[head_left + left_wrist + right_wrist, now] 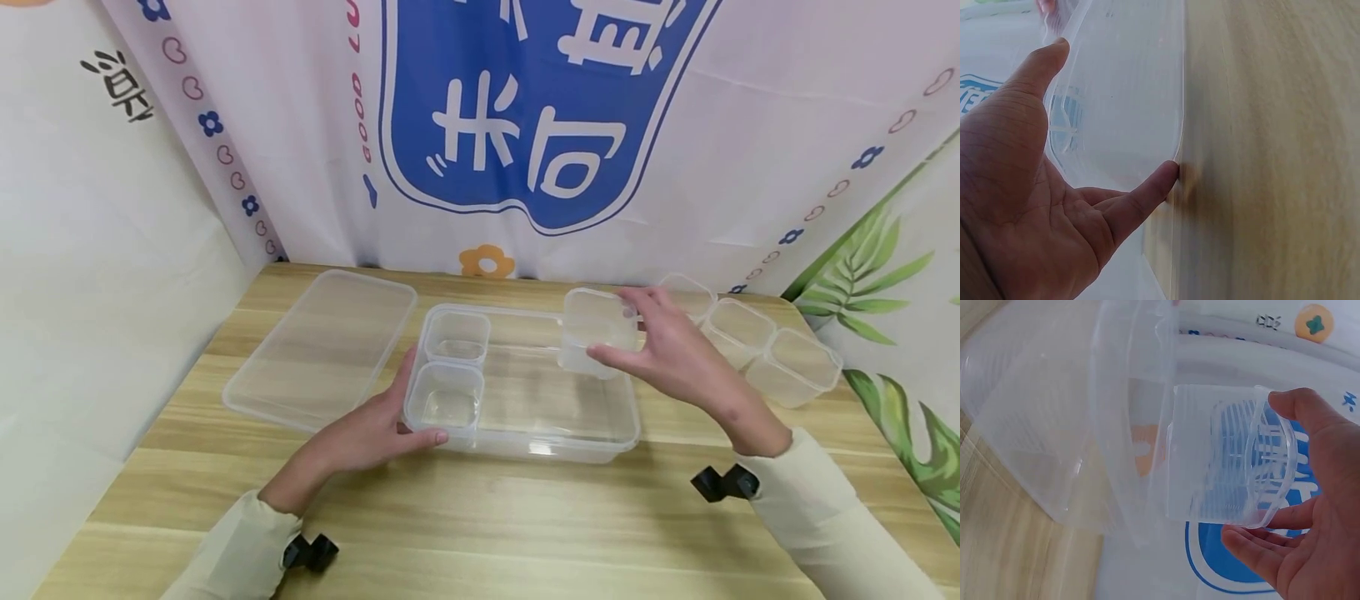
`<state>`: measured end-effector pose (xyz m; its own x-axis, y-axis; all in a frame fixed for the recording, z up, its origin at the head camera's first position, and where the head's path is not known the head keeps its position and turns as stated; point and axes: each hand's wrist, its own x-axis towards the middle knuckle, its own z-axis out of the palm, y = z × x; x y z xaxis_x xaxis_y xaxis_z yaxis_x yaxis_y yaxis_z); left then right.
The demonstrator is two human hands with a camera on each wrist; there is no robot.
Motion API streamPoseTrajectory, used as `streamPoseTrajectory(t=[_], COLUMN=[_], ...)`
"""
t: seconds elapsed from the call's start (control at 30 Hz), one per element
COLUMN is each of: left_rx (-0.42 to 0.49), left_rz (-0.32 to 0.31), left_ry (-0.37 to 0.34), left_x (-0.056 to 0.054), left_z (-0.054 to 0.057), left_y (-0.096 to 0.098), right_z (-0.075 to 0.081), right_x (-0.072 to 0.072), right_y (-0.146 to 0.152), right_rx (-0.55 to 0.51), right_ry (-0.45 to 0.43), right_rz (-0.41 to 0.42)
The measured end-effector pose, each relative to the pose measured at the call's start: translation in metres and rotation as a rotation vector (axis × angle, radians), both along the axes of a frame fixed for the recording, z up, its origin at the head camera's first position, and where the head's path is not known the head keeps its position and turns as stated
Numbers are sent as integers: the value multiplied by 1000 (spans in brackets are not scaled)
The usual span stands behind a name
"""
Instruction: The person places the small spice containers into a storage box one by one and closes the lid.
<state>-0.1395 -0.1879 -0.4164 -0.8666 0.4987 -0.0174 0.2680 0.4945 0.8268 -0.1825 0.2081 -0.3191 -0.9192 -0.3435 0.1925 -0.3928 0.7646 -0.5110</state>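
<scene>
A large clear plastic box (pixel 555 443) lies on the table, and two small clear containers, one behind (pixel 457 335) and one in front (pixel 447 398), stand side by side in its left end. At the box's left front corner, my left hand (pixel 367 432) holds it with the thumb at the rim; in the left wrist view a fingertip (pixel 1165 174) meets its bottom edge. My right hand (pixel 671 350) grips another small clear container (pixel 1216 456) near its rim between thumb and fingers. That container appears over the right end of the box, close above its rim in the right wrist view.
A flat clear lid (pixel 322 350) lies left of the box. Several more small clear containers (pixel 795 367) stand in a row at the right, beyond my right wrist. A printed curtain (pixel 315 167) hangs behind the wooden table (pixel 487 525).
</scene>
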Motion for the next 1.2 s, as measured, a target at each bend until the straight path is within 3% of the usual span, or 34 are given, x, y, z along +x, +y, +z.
streamPoseTrajectory(t=[0.53, 0.77, 1.2], left_rx=[35, -9, -33], left_rz=[-7, 9, 17], left_ry=[-30, -13, -1], left_x=[1, 1, 0], left_z=[-2, 0, -1], left_y=[0, -1, -2], right_z=[-17, -26, -36], right_x=[-21, -34, -42], right_y=[-52, -63, -73], right_rx=[155, 227, 209], right_ry=[-76, -82, -114], right_rz=[84, 73, 103])
